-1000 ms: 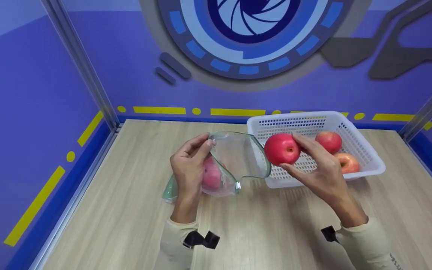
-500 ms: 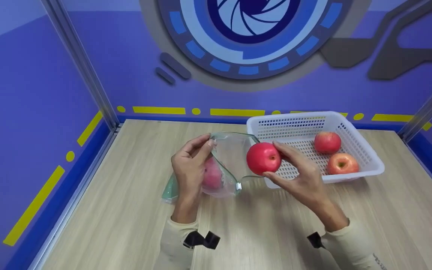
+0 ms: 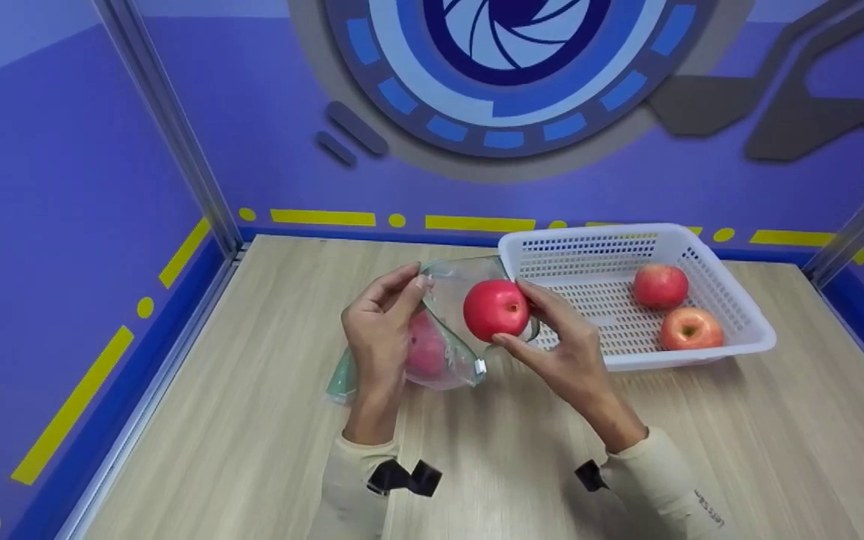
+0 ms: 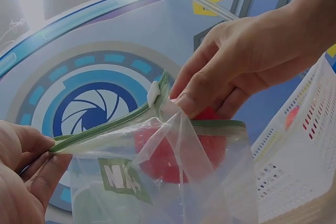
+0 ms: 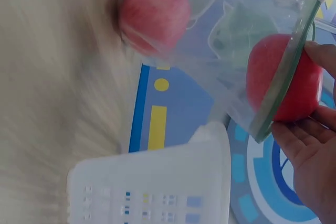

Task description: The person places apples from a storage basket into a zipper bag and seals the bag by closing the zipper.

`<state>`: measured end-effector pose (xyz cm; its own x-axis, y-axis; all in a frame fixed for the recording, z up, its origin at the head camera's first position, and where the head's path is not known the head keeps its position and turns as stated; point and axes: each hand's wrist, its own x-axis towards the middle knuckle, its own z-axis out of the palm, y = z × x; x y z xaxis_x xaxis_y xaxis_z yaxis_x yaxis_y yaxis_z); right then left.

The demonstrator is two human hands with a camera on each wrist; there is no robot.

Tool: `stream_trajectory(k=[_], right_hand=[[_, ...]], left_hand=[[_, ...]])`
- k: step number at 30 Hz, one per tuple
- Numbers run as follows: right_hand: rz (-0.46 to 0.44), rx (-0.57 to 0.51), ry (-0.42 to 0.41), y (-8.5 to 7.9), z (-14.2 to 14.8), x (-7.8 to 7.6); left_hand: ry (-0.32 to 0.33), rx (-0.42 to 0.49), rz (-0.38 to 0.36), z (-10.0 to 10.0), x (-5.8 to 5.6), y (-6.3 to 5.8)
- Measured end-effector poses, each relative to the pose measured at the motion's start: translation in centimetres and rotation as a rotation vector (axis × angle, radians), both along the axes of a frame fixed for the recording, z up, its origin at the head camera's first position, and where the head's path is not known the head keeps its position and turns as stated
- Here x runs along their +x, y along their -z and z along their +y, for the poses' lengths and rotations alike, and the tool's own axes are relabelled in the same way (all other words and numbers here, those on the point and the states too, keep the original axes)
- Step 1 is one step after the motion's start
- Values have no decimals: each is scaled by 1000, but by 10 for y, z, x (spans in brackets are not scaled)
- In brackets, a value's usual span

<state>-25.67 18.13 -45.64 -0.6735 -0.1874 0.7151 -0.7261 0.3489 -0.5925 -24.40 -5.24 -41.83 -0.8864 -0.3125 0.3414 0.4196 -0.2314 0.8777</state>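
On the wooden table (image 3: 492, 472), a white plastic basket (image 3: 739, 311) stands at three o'clock from a clear zip bag (image 3: 447, 292). The left hand (image 3: 378, 330) pinches its mouth at ten o'clock. The right hand (image 3: 571, 345) holds a red apple (image 3: 493, 311) in that mouth. Another apple (image 3: 426, 354) is inside, at eight o'clock from it. Two more apples (image 3: 691, 330) lie near the basket's four o'clock.

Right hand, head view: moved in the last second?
Yes, to the left: against the white basket, the right hand has gone from over its middle to its left end, carrying the red apple.
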Motion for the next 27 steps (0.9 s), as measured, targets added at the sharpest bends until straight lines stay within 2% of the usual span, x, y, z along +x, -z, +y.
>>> stream_trajectory(k=[7,12,17,20,23,27], right_hand=[[-33,-31,-58,-1,-20,-5],[-38,39,-37,-1,-30,-7],[82,183,37,1,-33,-9],[156,231,59,4,-32,-10],[221,233,75,8,-28,-10],[276,177,123,9,-20,-11]], left_hand=[[-6,8,-5,-1,1,-2],[-27,23,1,-2,1,-3],[-52,82,0,-5,-1,-3],[-62,104,-5,-8,-2,-2],[-75,106,-12,-10,-3,-3],[-100,107,-17,-14,-3,-4]])
